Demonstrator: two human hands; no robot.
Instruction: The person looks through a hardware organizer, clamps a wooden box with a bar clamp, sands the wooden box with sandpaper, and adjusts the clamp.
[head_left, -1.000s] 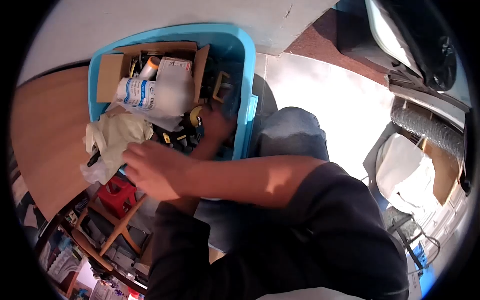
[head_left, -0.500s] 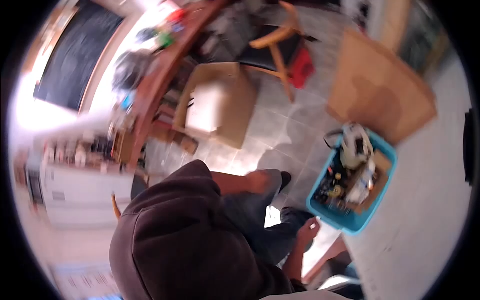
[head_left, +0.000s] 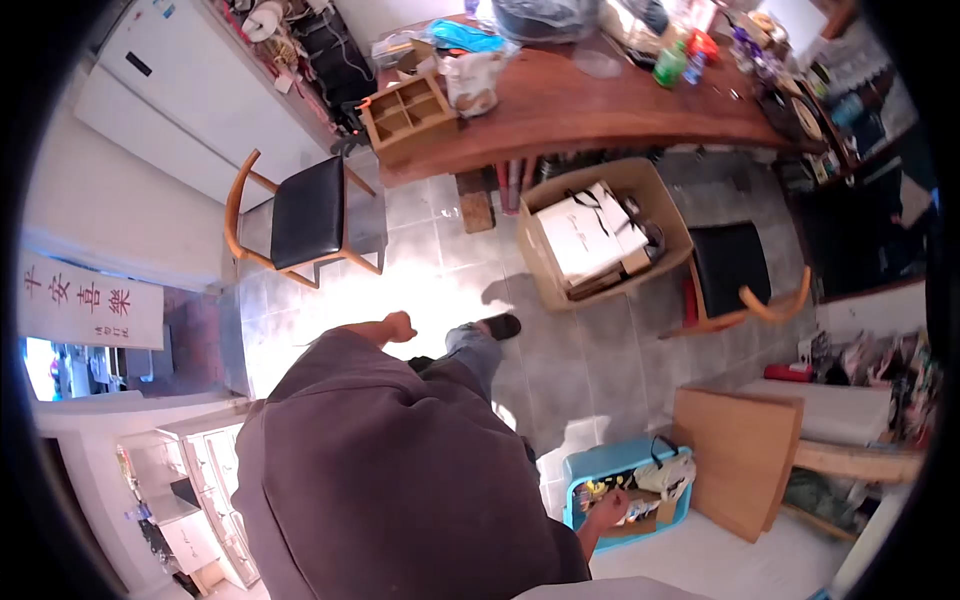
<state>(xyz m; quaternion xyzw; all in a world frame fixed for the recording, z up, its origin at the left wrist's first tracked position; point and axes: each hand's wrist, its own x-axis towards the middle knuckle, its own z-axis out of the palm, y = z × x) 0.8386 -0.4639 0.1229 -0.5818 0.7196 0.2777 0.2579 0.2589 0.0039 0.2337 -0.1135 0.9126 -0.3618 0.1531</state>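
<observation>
My left hand [head_left: 400,326] hangs over the bright tiled floor on the left of my body, its fingers curled, with no object visible in it. Against the blue plastic bin [head_left: 583,467] at the lower right I see my right hand [head_left: 608,509], fingers bent inward. What it holds, if anything, cannot be made out, nor whether it touches the bin's contents. A pale bag with a dark strap [head_left: 668,478] and small mixed items lie in the bin. My dark top [head_left: 400,480] hides much of the lower middle.
Ahead is a cardboard box [head_left: 535,255] holding white paper bags [head_left: 583,238], beside a long wooden table [head_left: 600,105] with clutter on it. Black-seated chairs [head_left: 308,212] [head_left: 730,265] stand either side. Brown boards [head_left: 735,455] lean behind the bin. A white fridge [head_left: 195,95] stands far left.
My view has swung left, so the table and box now lie ahead and the bin sits lower. The left-hand chair and the doorway area have come into clear view.
</observation>
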